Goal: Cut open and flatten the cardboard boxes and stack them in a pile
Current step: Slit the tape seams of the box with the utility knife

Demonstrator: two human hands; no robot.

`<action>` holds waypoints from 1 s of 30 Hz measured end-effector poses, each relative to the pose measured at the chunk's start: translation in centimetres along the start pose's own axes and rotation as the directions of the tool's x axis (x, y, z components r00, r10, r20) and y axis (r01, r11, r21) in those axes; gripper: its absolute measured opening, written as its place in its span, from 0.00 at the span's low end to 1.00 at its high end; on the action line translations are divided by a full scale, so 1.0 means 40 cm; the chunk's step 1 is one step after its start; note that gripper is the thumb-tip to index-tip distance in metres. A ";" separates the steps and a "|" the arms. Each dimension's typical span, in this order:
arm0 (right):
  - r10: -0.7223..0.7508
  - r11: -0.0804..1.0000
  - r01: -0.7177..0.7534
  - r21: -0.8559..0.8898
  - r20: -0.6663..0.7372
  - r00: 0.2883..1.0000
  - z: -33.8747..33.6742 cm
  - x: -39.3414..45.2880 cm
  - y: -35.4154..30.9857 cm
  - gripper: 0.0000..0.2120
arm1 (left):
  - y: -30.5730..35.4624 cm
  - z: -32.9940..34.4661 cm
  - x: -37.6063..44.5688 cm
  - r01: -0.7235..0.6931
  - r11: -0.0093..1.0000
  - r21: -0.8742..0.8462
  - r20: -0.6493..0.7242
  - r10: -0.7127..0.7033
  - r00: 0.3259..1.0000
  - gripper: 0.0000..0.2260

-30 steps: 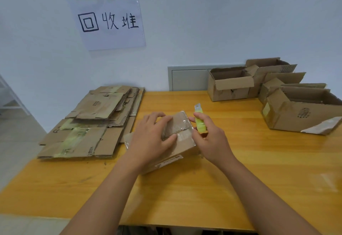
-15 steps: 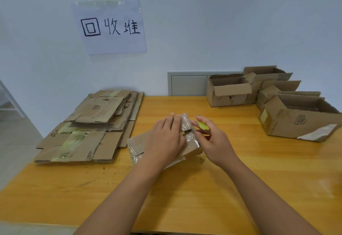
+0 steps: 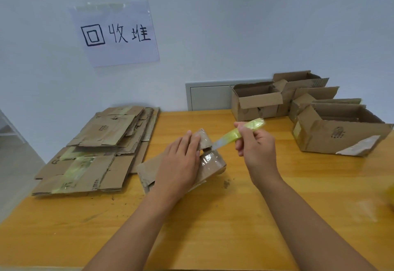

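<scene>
A small brown cardboard box (image 3: 213, 165), wrapped with clear tape, lies tilted in the middle of the wooden table (image 3: 213, 228). My left hand (image 3: 180, 165) presses flat on top of it with straight fingers. My right hand (image 3: 257, 144) grips a yellow-green utility knife (image 3: 238, 133); its blade tip touches the box's far end, where a flap has lifted. A pile of flattened boxes (image 3: 96, 153) lies at the table's left.
Several open cardboard boxes (image 3: 339, 129) stand along the back right of the table, one (image 3: 255, 102) nearest the wall hatch. A paper sign (image 3: 115, 33) hangs on the wall. Cardboard crumbs dot the table near the box.
My right hand has lifted and drawn back to the right with the knife, now angled down at the box's far end. The left hand has flattened on the box.
</scene>
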State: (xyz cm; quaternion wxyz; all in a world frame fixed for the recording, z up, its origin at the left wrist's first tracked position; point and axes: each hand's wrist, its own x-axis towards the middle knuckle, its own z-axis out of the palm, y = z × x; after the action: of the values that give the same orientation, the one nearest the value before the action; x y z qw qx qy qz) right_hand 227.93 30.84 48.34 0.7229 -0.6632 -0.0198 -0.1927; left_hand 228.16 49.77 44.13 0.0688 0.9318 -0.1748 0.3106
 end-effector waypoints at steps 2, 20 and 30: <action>0.071 0.997 -0.069 -0.028 0.046 0.996 0.006 0.003 0.009 0.06 | 0.003 0.005 -0.001 0.000 1.000 0.016 -0.019 0.000 1.000 0.20; 0.181 0.981 -0.182 -0.070 -0.018 0.983 0.011 0.034 0.035 0.08 | 0.003 0.026 -0.021 -0.071 0.997 -0.003 -0.139 0.070 0.988 0.17; 0.066 0.989 -0.046 -0.140 0.146 0.987 0.015 0.037 0.000 0.13 | 0.000 0.006 -0.027 -0.090 0.996 -0.021 -0.186 0.085 0.979 0.20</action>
State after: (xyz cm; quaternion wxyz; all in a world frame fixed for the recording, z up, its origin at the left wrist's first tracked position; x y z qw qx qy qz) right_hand 229.42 31.06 48.84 0.6776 -0.7239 -0.0425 -0.1227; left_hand 227.49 50.03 43.31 0.0848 0.8892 -0.2131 0.3958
